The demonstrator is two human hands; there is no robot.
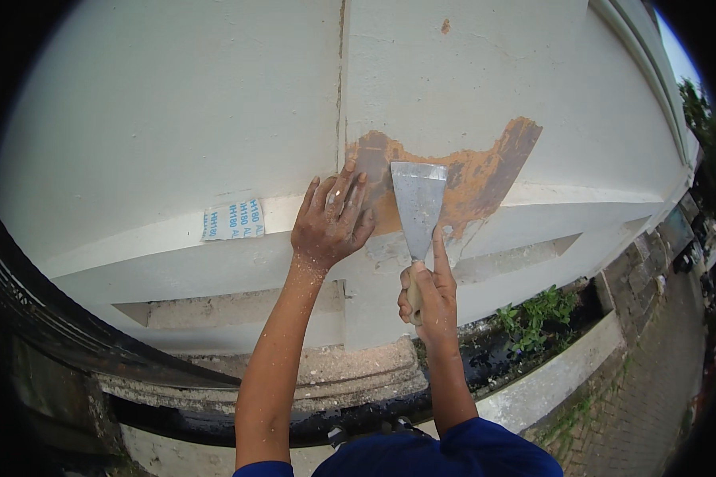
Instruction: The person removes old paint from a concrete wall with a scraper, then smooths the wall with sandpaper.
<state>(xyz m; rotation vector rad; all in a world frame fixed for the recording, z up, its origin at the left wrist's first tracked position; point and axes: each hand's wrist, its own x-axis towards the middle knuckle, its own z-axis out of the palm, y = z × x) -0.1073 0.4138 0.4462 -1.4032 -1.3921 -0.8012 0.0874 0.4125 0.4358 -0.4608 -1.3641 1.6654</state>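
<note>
My left hand (332,216) is open, dusted with pale flecks, its fingertips against the wall at the left edge of a scraped brown-orange patch (485,179). My right hand (428,298) grips the handle of a wide putty knife (418,199), its index finger along the metal neck. The blade points up, its straight edge on the patch just right of my left hand. A sheet of sandpaper (231,220), backing side out with blue print, lies on the ledge left of my left hand.
The white wall (183,95) has a vertical crack and recessed slots below the ledge (573,195). Beneath runs a dark drain (485,374) with plants (533,322) and concrete edges. A black curved railing (48,302) is at left; a paved path (652,397) runs along the right.
</note>
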